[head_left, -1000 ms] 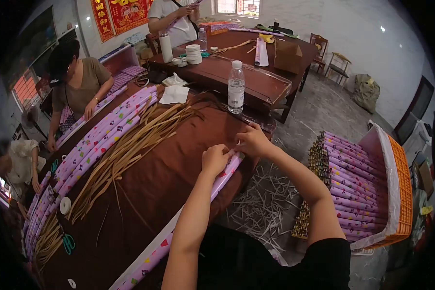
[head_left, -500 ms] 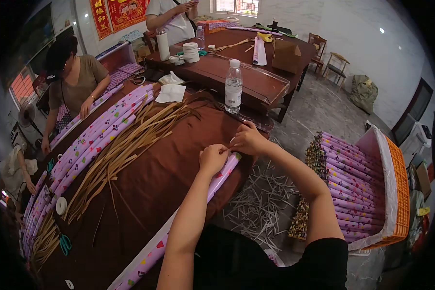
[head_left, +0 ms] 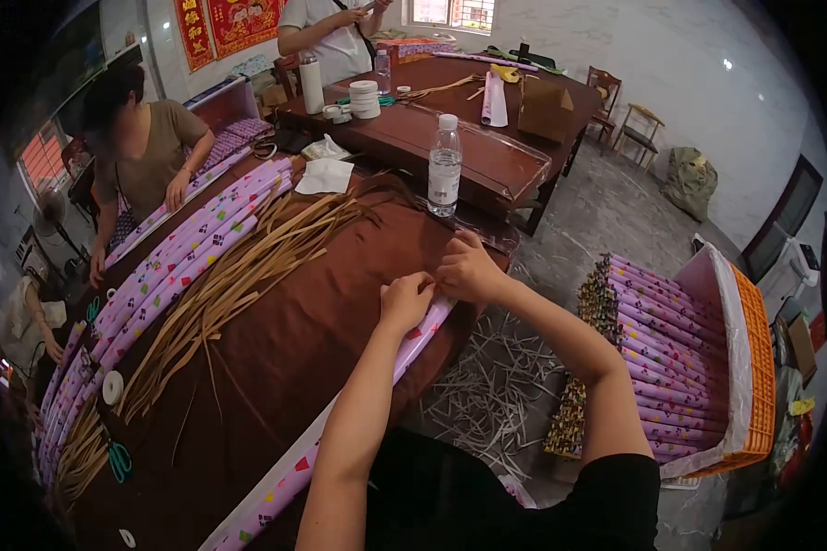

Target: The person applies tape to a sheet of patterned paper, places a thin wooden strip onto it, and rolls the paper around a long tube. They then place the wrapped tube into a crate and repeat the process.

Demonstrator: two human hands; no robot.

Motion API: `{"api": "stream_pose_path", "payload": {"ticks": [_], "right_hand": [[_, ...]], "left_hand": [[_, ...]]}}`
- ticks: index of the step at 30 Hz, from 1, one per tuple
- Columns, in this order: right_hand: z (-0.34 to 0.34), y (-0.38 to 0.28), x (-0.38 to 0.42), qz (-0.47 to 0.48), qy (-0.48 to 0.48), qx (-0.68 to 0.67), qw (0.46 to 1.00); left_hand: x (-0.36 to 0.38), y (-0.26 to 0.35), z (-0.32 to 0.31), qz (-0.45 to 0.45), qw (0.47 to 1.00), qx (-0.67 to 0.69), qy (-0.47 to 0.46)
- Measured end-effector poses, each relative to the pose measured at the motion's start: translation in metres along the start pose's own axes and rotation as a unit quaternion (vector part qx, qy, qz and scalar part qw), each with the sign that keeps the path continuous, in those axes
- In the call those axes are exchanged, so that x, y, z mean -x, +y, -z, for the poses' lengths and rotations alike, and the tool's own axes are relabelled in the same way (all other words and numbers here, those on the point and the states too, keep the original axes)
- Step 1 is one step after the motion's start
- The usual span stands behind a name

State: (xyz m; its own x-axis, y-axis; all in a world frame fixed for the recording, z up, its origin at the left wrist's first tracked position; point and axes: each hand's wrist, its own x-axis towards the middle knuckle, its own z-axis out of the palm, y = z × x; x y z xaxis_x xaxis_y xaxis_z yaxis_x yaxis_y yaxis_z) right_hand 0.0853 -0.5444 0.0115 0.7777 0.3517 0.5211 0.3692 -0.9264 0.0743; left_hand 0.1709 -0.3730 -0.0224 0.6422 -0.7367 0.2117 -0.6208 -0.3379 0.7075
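Observation:
A long purple patterned paper roll [head_left: 421, 332] lies diagonally on the brown-covered table, with its far end under my hands. My left hand [head_left: 404, 301] is closed at that end, thumb and fingers pressed against the paper. Close beside it, my right hand [head_left: 469, 268] pinches with its fingertips at the tip of the roll. Whatever is between the right fingers is too small and covered to make out. A capped water bottle [head_left: 445, 170] stands just beyond my right hand. The near end of the roll runs out of view at the bottom.
Brown paper strips [head_left: 239, 289] and more purple rolls [head_left: 170, 248] lie to the left, near a white tape roll [head_left: 113, 387] and green scissors [head_left: 119, 461]. At right, an orange crate [head_left: 758, 367] stands by many stacked rolls [head_left: 662, 358]. Other people [head_left: 152, 147] work nearby.
My hands have drawn together at the roll's end, and the white bit seen by my right fingers is now hidden. The person at left has shifted their head and hands.

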Motion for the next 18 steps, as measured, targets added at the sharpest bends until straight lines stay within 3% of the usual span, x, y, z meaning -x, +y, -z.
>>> {"api": "stream_pose_path", "payload": {"ticks": [10, 18], "right_hand": [[0.001, -0.014, 0.005, 0.049, 0.045, 0.081, 0.995], [0.002, -0.023, 0.013, 0.036, 0.05, 0.116, 0.991]], "left_hand": [[-0.007, -0.011, -0.002, 0.016, 0.999, 0.023, -0.035], [-0.005, -0.005, 0.002, 0.05, 0.996, 0.049, -0.052]]}}
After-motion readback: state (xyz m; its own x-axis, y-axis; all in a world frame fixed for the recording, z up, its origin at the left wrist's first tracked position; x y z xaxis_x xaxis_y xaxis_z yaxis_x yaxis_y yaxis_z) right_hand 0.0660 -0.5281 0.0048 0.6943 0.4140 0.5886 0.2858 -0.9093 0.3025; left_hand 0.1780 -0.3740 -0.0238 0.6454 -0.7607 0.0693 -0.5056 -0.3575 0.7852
